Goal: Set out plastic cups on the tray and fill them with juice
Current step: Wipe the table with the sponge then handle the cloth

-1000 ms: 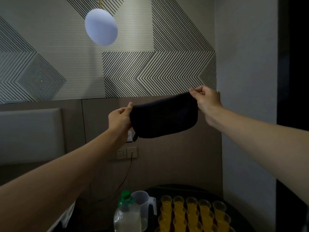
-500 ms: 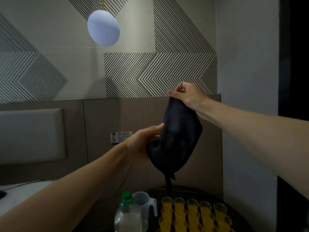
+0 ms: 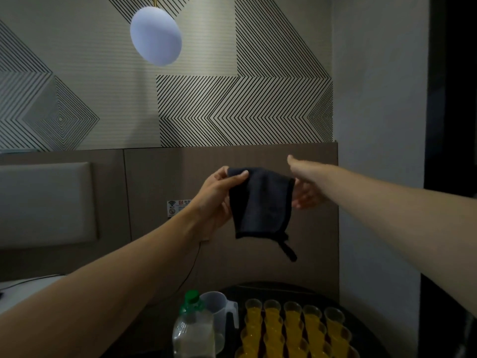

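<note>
While the plastic cups [image 3: 291, 329] stand in close rows on the dark tray [image 3: 271, 286], each visible one holding orange juice, both hands are raised well above them and busy with a dark cloth [image 3: 260, 202]. The nearer rows are cut off by the frame edge, so the full count cannot be confirmed.

Left hand [image 3: 216, 200]: grips the cloth's upper corner, thumb laid over the top edge. The cloth hangs from that grip with its long axis vertical and a small loop [image 3: 287, 250] trailing off its lower corner.

Right hand [image 3: 304, 184]: spread wide, thumb lifted clear, fingers straight at the cloth's far edge. It holds nothing; whether the fingers actually touch the fabric cannot be told.

Governing relation: the cups lie straight down from the hands and back toward the person, well apart from both. The right hand hangs over the cup rows. The left hangs over a clear jug [image 3: 219, 313] and a green-capped bottle [image 3: 192, 329], which stand just left of the cups.

Assessment: filling appears complete in the visible rows. Any next reach is a long descent, and the free right hand is better placed
</note>
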A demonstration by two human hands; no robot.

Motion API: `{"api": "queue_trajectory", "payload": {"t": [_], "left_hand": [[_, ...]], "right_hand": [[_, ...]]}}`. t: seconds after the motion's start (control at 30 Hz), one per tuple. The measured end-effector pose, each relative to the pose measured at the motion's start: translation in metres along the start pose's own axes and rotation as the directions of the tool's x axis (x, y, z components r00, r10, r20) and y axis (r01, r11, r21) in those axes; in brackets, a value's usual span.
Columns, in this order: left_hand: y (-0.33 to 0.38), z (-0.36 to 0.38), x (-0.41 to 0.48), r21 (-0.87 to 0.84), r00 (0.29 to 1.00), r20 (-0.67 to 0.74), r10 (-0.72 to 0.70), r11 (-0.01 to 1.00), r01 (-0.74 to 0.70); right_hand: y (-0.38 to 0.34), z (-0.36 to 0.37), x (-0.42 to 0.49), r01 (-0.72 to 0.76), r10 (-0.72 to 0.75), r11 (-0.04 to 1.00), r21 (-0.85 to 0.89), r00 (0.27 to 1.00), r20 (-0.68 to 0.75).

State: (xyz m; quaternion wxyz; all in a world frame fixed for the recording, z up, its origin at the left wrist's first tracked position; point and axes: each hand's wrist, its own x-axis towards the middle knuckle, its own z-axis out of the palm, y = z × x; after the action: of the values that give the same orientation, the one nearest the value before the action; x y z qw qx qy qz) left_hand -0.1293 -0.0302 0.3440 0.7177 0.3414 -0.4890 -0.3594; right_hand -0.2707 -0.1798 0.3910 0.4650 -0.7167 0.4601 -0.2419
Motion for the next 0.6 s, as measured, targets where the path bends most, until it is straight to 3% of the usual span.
{"api": "queue_trajectory", "payload": {"t": [0.07, 0.13, 0.17, 0.3, 0.43, 0.6], "left_hand": [[0.003, -0.006, 0.005, -0.016, 0.995, -0.088, 0.036, 0.999, -0.038], [0.004, -0.013, 0.011, -0.003, 0.986, -0.157, 0.052, 0.999, -0.053], [0.004, -0.015, 0.014, 0.005, 0.982, -0.18, 0.053, 0.999, -0.053], [0.001, -0.017, 0.02, 0.032, 0.965, -0.254, 0.066, 0.998, -0.06], [0.001, -0.024, 0.019, 0.093, 0.961, -0.259, 0.099, 0.993, -0.078], [0.003, -0.031, 0.016, 0.115, 0.96, -0.263, 0.093, 0.991, -0.065]], "right_hand": [[0.011, -0.009, 0.0, -0.096, 0.104, 0.994, -0.042, 0.956, 0.276], [0.017, -0.009, -0.001, -0.058, 0.05, 0.998, -0.002, 0.85, 0.524], [0.018, -0.004, -0.001, -0.009, -0.025, 0.998, 0.056, 0.814, 0.58], [0.011, 0.011, -0.005, 0.217, -0.31, 0.946, 0.241, 0.825, 0.472], [0.01, 0.015, -0.008, 0.26, -0.316, 0.947, 0.188, 0.86, 0.401], [0.012, 0.024, -0.001, 0.277, -0.389, 0.907, 0.317, 0.839, 0.38]]}}
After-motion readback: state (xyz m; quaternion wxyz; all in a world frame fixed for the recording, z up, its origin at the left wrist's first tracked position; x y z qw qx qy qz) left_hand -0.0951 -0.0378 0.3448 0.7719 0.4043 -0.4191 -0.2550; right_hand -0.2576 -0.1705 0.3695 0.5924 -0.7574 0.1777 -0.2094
